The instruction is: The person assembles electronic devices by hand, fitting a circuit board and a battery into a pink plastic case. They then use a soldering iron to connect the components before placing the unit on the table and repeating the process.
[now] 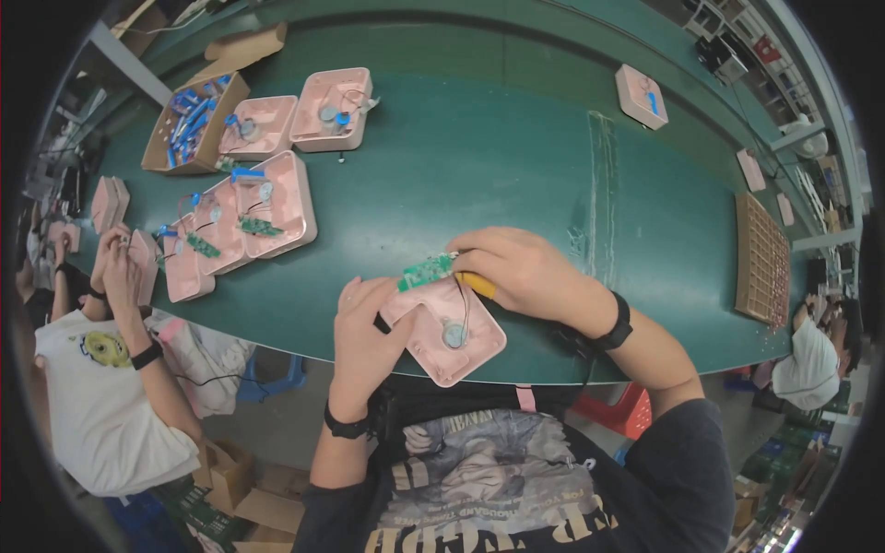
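Observation:
My left hand (367, 334) is closed on the left side of a pink plastic casing (429, 355), held open side up at the table's near edge. A green circuit board (428, 272) lies across the far end of the casing, close to my left fingertips. My right hand (516, 272) pinches the board's right end. Against the right fingers shows a yellow piece (477, 285); whether it is worn or held I cannot tell. A round grey disc (454, 335) sits inside the casing, with thin wires running from it up toward the right hand.
Several pink casings with boards and wires (281, 207) stand to the left. Behind them is a cardboard box (189, 124) of blue parts. Another casing (642, 96) lies far right, near a compartmented brown tray (761, 258). A co-worker's hands (118, 267) work at the left.

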Tool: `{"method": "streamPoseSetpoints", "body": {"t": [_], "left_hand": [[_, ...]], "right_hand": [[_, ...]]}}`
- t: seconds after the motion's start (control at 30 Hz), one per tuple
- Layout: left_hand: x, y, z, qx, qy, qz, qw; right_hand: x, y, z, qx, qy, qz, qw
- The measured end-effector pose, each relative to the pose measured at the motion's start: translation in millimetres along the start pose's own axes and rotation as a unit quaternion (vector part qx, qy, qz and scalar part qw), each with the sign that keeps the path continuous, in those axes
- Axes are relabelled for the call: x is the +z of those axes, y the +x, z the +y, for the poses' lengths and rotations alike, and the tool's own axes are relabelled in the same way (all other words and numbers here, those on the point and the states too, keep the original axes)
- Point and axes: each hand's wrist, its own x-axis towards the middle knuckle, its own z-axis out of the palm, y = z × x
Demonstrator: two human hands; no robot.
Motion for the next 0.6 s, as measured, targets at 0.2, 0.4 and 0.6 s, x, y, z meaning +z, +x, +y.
{"method": "streamPoseSetpoints", "body": {"t": [0.2,0.4,0.6], "left_hand": [[-5,7,11,-0.017,-0.052,-0.015,0.998],[-5,6,4,0.021,-0.041,-0.012,0.999],[-4,6,-2,0.078,-0.006,-0.016,0.997]], "right_hand": [[7,6,-11,0.028,0.055,-0.061,0.996],[10,17,-16,0.024,-0.04,-0.101,0.994],[12,17,-19,0.019,-0.084,-0.15,0.985]]}}
